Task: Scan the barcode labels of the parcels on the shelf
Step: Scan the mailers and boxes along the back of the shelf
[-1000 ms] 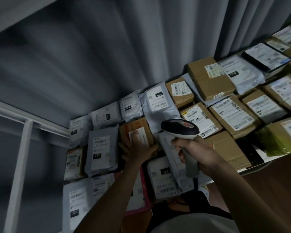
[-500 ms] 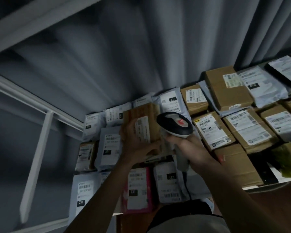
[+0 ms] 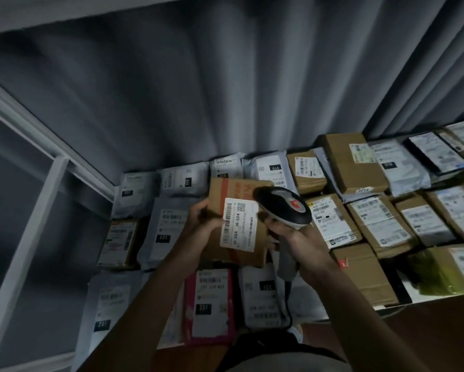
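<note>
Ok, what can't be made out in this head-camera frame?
- Scanner window of the barcode scanner: faces away; beam unseen.
- Scanner handle: wrapped by the right hand.
- Cardboard box left edge: covered by the left hand.
- Far-right parcels: labels blurred.
- Pink mailer: the forearm overlaps it.

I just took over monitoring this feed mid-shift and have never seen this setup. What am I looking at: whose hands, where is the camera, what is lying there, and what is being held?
There is no machine here: a person works with two bare hands. The single picture comes from a wide-angle camera worn on the person's head, looking forward and down, so the arms reach in from the bottom edge.

The left hand grips a brown cardboard box, lifted and tilted so its white label faces the camera. The right hand grips a handheld barcode scanner, whose head sits right beside that label.

Below lies the shelf, packed with parcels: grey mailer bags on the left, a pink one near the front, and brown boxes on the right. A grey curtain hangs behind.
</note>
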